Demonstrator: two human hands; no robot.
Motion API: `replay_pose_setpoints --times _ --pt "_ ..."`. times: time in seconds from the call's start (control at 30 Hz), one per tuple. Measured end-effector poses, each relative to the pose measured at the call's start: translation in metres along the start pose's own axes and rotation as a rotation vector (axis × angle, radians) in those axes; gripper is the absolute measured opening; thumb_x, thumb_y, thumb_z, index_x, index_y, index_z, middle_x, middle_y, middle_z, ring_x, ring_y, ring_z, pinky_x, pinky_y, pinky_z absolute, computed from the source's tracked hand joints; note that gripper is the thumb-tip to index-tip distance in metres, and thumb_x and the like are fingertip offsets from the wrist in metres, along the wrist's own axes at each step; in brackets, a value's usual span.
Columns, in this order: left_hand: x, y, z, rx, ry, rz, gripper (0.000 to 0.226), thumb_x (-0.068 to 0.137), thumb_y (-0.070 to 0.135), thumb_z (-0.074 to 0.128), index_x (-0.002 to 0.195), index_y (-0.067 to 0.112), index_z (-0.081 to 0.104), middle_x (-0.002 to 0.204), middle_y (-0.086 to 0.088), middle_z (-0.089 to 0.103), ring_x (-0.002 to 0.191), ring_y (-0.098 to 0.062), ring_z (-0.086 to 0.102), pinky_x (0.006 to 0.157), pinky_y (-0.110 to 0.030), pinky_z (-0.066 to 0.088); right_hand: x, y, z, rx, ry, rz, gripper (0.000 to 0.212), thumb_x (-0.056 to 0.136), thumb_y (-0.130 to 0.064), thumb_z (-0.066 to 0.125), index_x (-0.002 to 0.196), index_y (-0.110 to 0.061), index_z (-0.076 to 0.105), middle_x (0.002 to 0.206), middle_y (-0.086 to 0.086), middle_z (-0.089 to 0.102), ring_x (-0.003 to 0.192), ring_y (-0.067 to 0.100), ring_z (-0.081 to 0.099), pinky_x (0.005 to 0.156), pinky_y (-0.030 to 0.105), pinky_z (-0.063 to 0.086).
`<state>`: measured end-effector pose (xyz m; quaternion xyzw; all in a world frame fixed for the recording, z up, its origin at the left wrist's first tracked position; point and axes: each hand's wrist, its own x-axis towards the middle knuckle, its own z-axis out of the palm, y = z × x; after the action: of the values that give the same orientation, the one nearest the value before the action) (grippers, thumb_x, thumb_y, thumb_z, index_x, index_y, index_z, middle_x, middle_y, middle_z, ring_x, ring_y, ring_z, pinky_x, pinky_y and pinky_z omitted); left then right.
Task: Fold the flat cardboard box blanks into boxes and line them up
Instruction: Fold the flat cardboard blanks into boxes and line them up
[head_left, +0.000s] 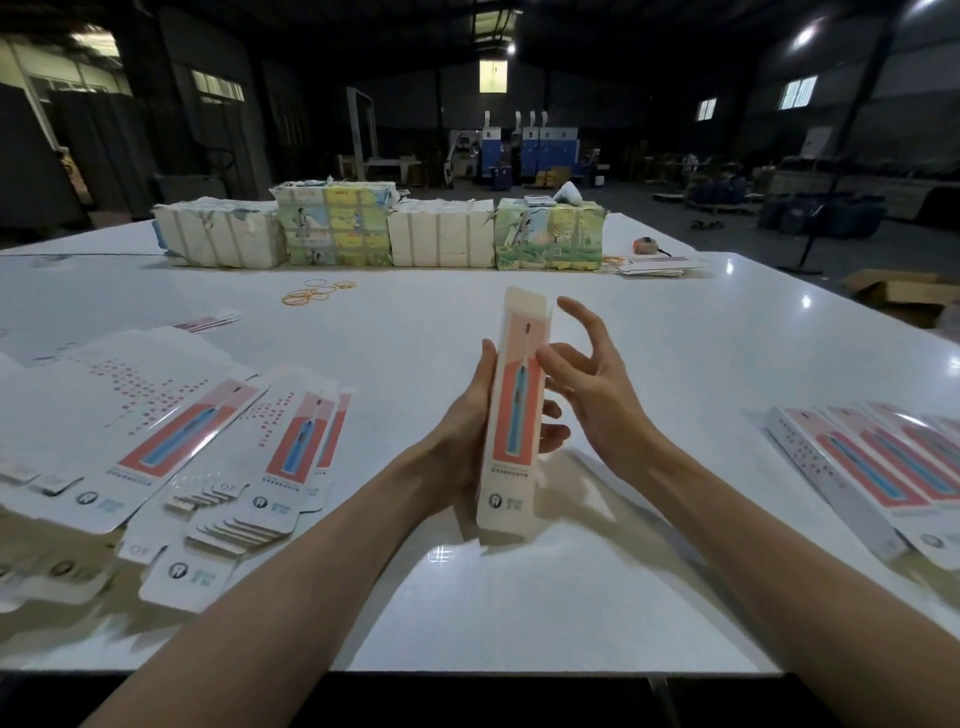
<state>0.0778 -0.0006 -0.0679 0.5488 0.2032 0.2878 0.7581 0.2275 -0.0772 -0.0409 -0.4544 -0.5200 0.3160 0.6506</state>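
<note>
A long narrow box (514, 415), white with a pink panel and a blue toothbrush picture, stands tilted above the white table (649, 338). My left hand (467, 426) grips it from the left, thumb on the near edge and fingers curled round behind. My right hand (587, 374) is beside its right edge, fingers spread and relaxed, the thumb touching the box's front. The far end flap stands open. Flat blanks (218, 457) lie in overlapping piles at the left. Folded boxes (878, 467) lie side by side at the right.
Wrapped paper bundles (384, 228) stand in a row at the table's far side. Orange rubber bands (317, 292) lie in front of them. A few flat cards (657, 267) and a small orange object (647, 244) sit at the far right. The table's near edge runs below my forearms.
</note>
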Motion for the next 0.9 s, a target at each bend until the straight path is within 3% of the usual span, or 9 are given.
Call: replay_pose_setpoints --times 0.1,0.17,0.3,0.37,0.43,0.5,0.63,0.8,0.9 --pt "0.003 -0.003 0.0 0.156 0.189 0.209 0.049 0.103 0.063 0.052 0.147 0.056 0.03 0.118 -0.012 0.074 0.096 -0.038 0.079 0.077 -0.049 0.065 0.0 0.0 -0.004 -0.116 0.026 -0.038 0.051 0.101 -0.032 0.067 0.148 -0.035 0.045 0.106 0.006 0.078 0.105 0.026 0.075 0.094 0.045 0.059" --pt "0.004 -0.002 -0.001 0.284 0.216 0.362 0.042 0.109 0.054 0.047 0.144 0.07 0.03 0.13 -0.001 0.069 0.099 -0.031 0.079 0.075 -0.048 0.066 0.0 -0.001 -0.004 -0.145 0.027 -0.056 0.049 0.102 -0.03 0.066 0.148 -0.034 0.049 0.102 0.003 0.079 0.101 0.021 0.075 0.084 0.03 0.059" --pt "0.002 0.007 0.012 0.155 0.069 0.303 0.046 0.107 0.059 0.04 0.152 0.057 0.035 0.139 -0.004 0.065 0.109 -0.037 0.075 0.078 -0.05 0.064 0.001 -0.005 -0.003 -0.177 0.017 -0.06 0.052 0.104 -0.027 0.065 0.153 -0.031 0.049 0.099 0.001 0.078 0.097 0.015 0.075 0.079 0.019 0.057" --pt "0.001 0.009 0.018 0.213 0.065 0.266 0.061 0.097 0.054 0.059 0.149 0.062 0.027 0.146 -0.005 0.058 0.111 -0.036 0.074 0.079 -0.048 0.065 0.001 -0.006 -0.003 -0.2 0.001 -0.054 0.053 0.104 -0.027 0.064 0.155 -0.033 0.047 0.103 0.004 0.076 0.1 0.015 0.075 0.083 0.024 0.06" --pt "0.0 0.004 0.017 0.332 0.08 0.323 0.09 0.086 0.036 0.08 0.143 0.07 0.02 0.153 -0.003 0.048 0.114 -0.035 0.073 0.081 -0.048 0.066 0.0 -0.005 -0.002 -0.209 -0.008 -0.029 0.055 0.105 -0.027 0.062 0.156 -0.037 0.044 0.11 0.005 0.072 0.107 0.018 0.074 0.09 0.033 0.063" --pt "0.001 0.0 0.014 0.318 0.055 0.346 0.104 0.081 0.025 0.085 0.145 0.07 0.017 0.152 0.0 0.047 0.113 -0.032 0.073 0.081 -0.048 0.066 -0.001 -0.005 0.0 -0.193 -0.047 0.005 0.06 0.104 -0.027 0.063 0.157 -0.04 0.04 0.115 0.007 0.068 0.11 0.02 0.073 0.085 0.038 0.065" --pt "0.002 0.003 0.01 0.284 0.06 0.316 0.097 0.08 0.022 0.083 0.145 0.062 0.023 0.133 0.005 0.055 0.101 -0.014 0.077 0.07 -0.033 0.064 -0.002 -0.003 0.002 -0.223 -0.083 -0.016 0.056 0.1 -0.029 0.071 0.149 -0.039 0.048 0.11 0.008 0.064 0.105 0.015 0.071 0.072 0.029 0.062" --pt "0.0 0.004 0.001 0.299 0.045 0.231 0.093 0.078 0.012 0.079 0.149 0.041 0.026 0.125 -0.01 0.06 0.094 -0.026 0.079 0.07 -0.036 0.065 0.003 0.0 0.0 -0.259 -0.13 0.033 0.034 0.096 -0.025 0.074 0.127 -0.028 0.06 0.105 0.009 0.066 0.106 0.021 0.067 0.089 0.035 0.061" --pt "0.002 0.002 0.001 0.293 0.052 0.189 0.087 0.079 0.013 0.08 0.143 0.043 0.03 0.123 -0.015 0.061 0.09 -0.028 0.08 0.067 -0.034 0.064 0.002 0.003 0.0 -0.257 -0.13 0.065 0.027 0.1 -0.031 0.069 0.125 -0.025 0.062 0.106 0.011 0.068 0.104 0.023 0.069 0.094 0.04 0.06"
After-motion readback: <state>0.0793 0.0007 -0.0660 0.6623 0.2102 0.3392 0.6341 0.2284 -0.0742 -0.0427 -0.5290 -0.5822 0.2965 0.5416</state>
